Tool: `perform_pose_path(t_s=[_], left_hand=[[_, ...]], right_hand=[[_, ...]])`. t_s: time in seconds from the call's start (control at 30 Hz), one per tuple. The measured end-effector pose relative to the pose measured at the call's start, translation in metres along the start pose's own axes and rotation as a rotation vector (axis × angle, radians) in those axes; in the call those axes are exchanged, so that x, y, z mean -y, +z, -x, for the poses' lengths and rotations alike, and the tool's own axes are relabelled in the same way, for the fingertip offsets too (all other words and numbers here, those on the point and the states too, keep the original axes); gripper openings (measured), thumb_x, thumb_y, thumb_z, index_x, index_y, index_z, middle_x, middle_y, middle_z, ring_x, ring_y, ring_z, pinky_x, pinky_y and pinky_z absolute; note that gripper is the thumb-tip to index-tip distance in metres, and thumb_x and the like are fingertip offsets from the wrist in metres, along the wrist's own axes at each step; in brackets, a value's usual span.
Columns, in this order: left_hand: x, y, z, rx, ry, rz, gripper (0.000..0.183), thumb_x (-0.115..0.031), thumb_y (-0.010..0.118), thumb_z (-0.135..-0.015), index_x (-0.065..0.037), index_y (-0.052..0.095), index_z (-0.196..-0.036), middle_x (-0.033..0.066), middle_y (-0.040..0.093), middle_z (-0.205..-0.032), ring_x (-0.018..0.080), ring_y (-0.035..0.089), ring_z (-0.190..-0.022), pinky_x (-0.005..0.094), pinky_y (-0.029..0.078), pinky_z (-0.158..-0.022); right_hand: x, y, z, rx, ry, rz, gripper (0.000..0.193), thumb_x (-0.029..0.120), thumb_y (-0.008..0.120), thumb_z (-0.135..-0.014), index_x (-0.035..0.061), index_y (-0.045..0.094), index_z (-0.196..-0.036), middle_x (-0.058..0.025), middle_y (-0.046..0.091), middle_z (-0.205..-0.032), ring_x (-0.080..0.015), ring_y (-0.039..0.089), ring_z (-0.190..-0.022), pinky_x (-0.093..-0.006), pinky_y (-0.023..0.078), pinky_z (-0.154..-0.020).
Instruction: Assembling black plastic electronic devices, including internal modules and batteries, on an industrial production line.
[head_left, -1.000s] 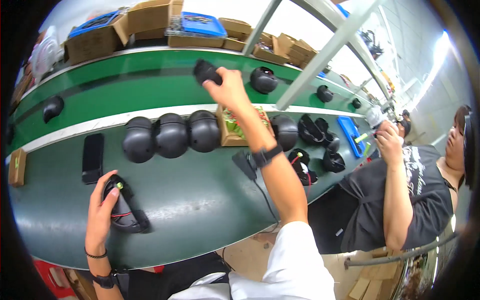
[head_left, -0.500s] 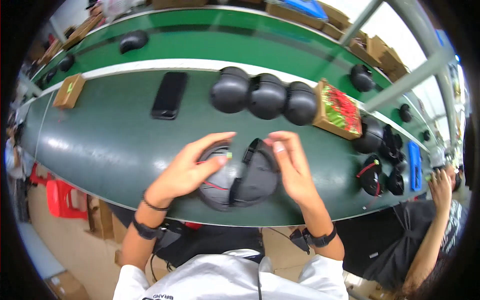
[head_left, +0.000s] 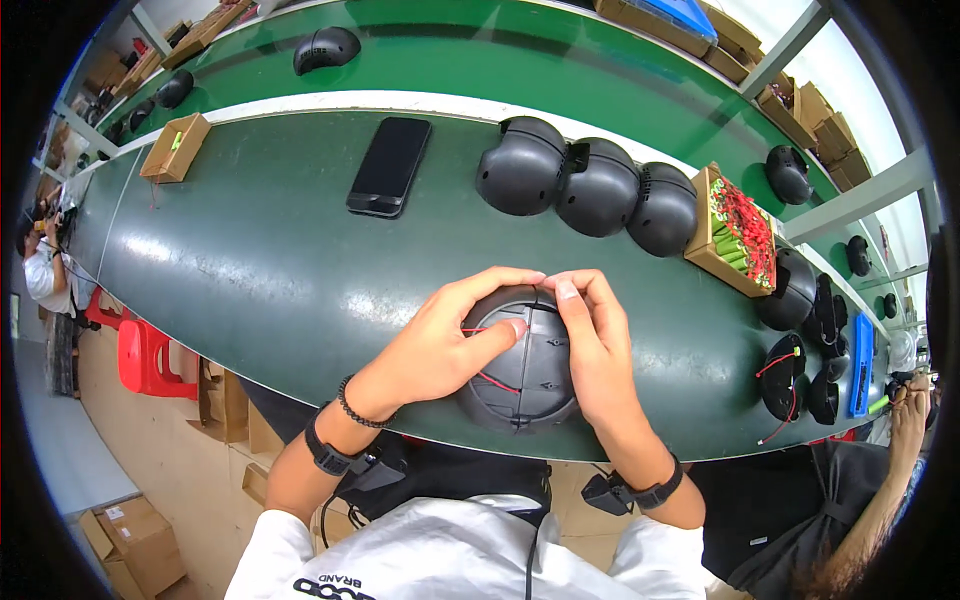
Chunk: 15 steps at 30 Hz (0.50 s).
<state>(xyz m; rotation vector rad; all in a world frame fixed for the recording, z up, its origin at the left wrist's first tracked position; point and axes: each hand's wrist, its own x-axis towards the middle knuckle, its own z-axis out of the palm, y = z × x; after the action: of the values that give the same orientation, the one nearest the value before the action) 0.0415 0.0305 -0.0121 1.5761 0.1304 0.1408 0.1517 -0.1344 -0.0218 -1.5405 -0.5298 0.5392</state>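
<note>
A round black plastic housing lies near the front edge of the green table, its two half shells meeting along a seam down the middle. My left hand is closed around the left half shell, thumb pressed on its inner face. Around the right half shell curls my right hand, its fingertips meeting those of the left at the far rim. A thin red wire runs over the left half from under my left thumb. What lies inside the housing is hidden.
Black domed shells stand in a row behind my hands, beside a cardboard box of green cells with red wires. A black phone and a small carton lie leftward. At right are wired half shells, a blue tray and a co-worker's hand.
The two half shells, apart at an angle before, now sit edge to edge. My hands have drawn together around them. The whole view has shifted somewhat.
</note>
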Motion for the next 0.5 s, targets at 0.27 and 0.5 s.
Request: perform_pose_path(t_s=[0.27, 0.5], left_hand=[[0.006, -0.001, 0.001, -0.03, -0.005, 0.03, 0.045, -0.005, 0.066, -0.1, 0.003, 0.061, -0.144, 0.0135, 0.071, -0.135, 0.0202, 0.067, -0.124, 0.0358, 0.053, -0.109], [0.001, 0.0, -0.002, 0.003, -0.011, -0.031, 0.046, -0.005, 0.065, -0.101, 0.002, 0.061, -0.146, 0.0159, 0.07, -0.137, 0.0234, 0.067, -0.127, 0.0381, 0.053, -0.11]], right_hand=[[0.004, 0.001, 0.003, 0.018, 0.08, -0.014, 0.02, 0.024, 0.062, -0.112, 0.0052, 0.056, -0.116, -0.005, 0.066, -0.105, -0.0125, 0.061, -0.1, -0.0306, 0.05, -0.09], [0.009, 0.002, 0.003, 0.013, 0.071, -0.059, 0.015, 0.02, 0.061, -0.113, 0.0056, 0.056, -0.114, -0.0034, 0.065, -0.102, -0.0101, 0.06, -0.097, -0.0274, 0.049, -0.087]])
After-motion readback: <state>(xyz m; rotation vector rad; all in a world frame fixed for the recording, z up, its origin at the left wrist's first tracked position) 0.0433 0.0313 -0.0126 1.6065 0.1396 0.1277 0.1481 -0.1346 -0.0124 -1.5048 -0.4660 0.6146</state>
